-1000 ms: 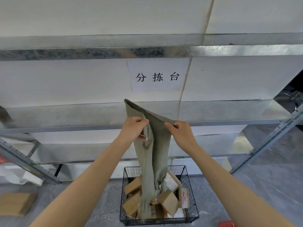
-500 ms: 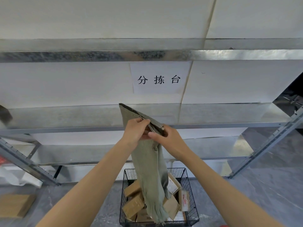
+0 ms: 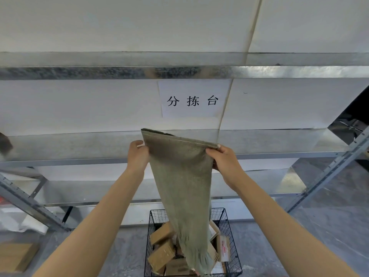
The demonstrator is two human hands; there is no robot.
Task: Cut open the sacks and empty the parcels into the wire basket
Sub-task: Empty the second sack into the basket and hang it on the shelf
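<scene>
Sack (image 3: 179, 182) hangs inverted, sewn end uppermost. Left hand (image 3: 137, 155) and right hand (image 3: 226, 162) each grip a top corner, fingers curled onto the cloth, holding it spread. The frayed mouth dangles well below the fingers, inside the basket (image 3: 232, 254), evidently so parcels (image 3: 161, 255) drop straight in. Sack limp; judged emptied.

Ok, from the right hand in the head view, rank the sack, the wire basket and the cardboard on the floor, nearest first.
1. Sack, gripped at its top corner by the right hand.
2. Wire basket, on the floor below it.
3. Cardboard, on the floor far left.
</scene>
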